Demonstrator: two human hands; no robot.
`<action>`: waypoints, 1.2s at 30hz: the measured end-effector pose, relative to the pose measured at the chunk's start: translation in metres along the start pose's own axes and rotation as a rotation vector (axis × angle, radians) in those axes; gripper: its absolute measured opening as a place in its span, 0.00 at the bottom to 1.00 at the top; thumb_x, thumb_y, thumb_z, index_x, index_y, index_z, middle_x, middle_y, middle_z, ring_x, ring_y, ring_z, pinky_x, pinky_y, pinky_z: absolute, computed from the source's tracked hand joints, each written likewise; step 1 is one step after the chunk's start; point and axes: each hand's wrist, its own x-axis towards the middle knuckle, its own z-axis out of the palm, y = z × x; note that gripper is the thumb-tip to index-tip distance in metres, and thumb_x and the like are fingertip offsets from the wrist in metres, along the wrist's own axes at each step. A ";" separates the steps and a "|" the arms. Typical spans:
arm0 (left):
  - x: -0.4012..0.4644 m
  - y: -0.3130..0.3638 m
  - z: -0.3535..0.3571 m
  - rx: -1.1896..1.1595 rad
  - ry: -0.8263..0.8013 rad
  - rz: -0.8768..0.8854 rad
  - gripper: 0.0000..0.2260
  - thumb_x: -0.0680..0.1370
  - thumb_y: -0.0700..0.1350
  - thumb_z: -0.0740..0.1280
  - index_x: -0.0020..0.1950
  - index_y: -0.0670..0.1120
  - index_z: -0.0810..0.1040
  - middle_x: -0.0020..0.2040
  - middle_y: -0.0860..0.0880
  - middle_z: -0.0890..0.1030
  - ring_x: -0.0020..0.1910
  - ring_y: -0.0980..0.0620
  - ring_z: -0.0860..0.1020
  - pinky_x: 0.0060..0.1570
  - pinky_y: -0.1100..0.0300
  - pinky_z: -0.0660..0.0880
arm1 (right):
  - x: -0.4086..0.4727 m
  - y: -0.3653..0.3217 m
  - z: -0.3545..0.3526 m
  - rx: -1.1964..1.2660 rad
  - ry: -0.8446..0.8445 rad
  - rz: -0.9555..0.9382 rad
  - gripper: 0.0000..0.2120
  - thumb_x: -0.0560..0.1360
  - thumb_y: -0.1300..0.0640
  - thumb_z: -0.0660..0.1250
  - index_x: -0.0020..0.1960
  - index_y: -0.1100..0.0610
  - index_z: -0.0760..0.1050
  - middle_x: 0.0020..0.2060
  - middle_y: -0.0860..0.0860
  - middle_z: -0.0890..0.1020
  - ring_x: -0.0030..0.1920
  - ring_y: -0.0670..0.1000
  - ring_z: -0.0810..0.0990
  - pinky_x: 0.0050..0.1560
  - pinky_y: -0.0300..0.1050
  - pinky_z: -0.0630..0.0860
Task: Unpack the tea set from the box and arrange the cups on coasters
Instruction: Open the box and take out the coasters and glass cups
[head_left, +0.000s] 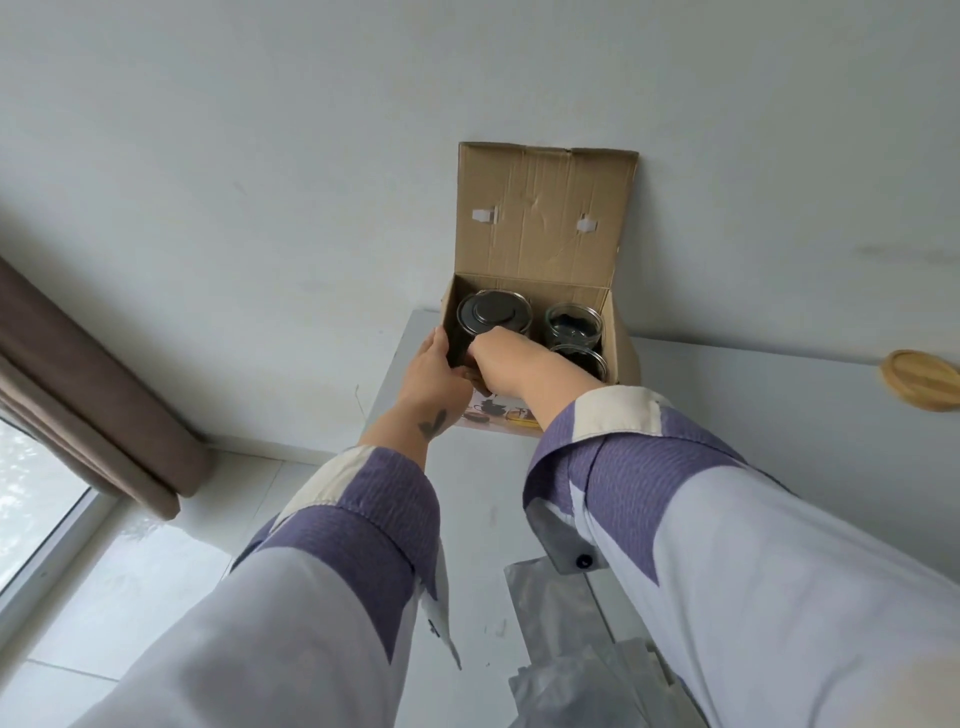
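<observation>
An open cardboard box (540, 208) stands at the far end of the white table, its lid leaning back against the wall. Inside on the left is a dark teapot (491, 312) with a round lid. On the right are two glass cups (574, 325), one behind the other. My left hand (434, 371) grips the box's near left wall from outside. My right hand (501, 356) reaches into the box in front of the teapot; its fingers are hidden inside. One round wooden coaster (919, 379) lies at the table's right edge of view.
The white table (727, 395) runs from the box towards me. Clear plastic wrapping (561, 639) lies on it near my right sleeve. A brown curtain (88, 384) and a window are at the left, above a tiled floor. The wall is just behind the box.
</observation>
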 end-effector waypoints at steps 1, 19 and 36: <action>0.000 0.000 0.000 0.022 0.005 0.003 0.27 0.77 0.34 0.56 0.75 0.48 0.60 0.71 0.48 0.69 0.66 0.45 0.71 0.62 0.55 0.70 | 0.000 0.000 0.002 0.003 0.016 0.004 0.08 0.76 0.66 0.62 0.50 0.61 0.78 0.43 0.57 0.81 0.43 0.57 0.80 0.44 0.48 0.77; -0.011 0.056 -0.007 0.056 0.184 0.250 0.11 0.77 0.41 0.66 0.57 0.51 0.74 0.51 0.53 0.81 0.49 0.49 0.80 0.45 0.52 0.79 | -0.092 0.073 -0.070 0.798 0.245 0.103 0.13 0.73 0.64 0.69 0.54 0.53 0.72 0.49 0.52 0.76 0.51 0.53 0.76 0.54 0.50 0.78; -0.047 0.166 0.162 0.316 -0.140 0.591 0.25 0.78 0.41 0.64 0.74 0.45 0.61 0.70 0.45 0.70 0.65 0.43 0.72 0.60 0.51 0.72 | -0.209 0.226 -0.018 0.886 0.293 0.637 0.23 0.63 0.41 0.75 0.52 0.52 0.75 0.47 0.48 0.80 0.46 0.48 0.79 0.47 0.41 0.73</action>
